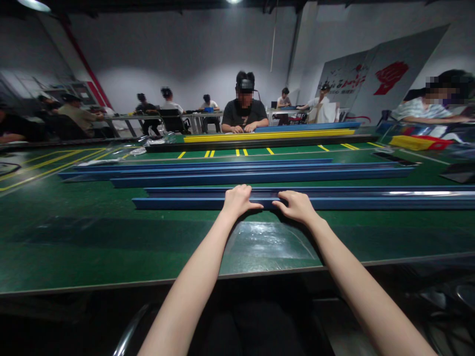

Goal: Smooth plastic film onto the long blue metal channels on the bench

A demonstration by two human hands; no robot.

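Observation:
A long blue channel strip [178, 203] lies crosswise on the green table [111, 247], its two raised walls facing up. My left hand [239, 200] grips it near the middle, thumb against the near wall and fingers over the top. Just to the right, my right hand [295, 203] holds the same strip in a like way, thumb pointing inward. A small gap parts the two thumbs. Some fingertips are hidden inside the channel. Beneath my wrists, a clear plastic sheet [274, 242] shines on the tabletop.
Behind lie more blue strips [260, 176], then a black strip [267, 144] and a yellow strip [267, 135]. Across the table sits a person [245, 111] with both hands at the far edge. A yellow and red tray [419, 143] stands at the right. Other people sit farther back.

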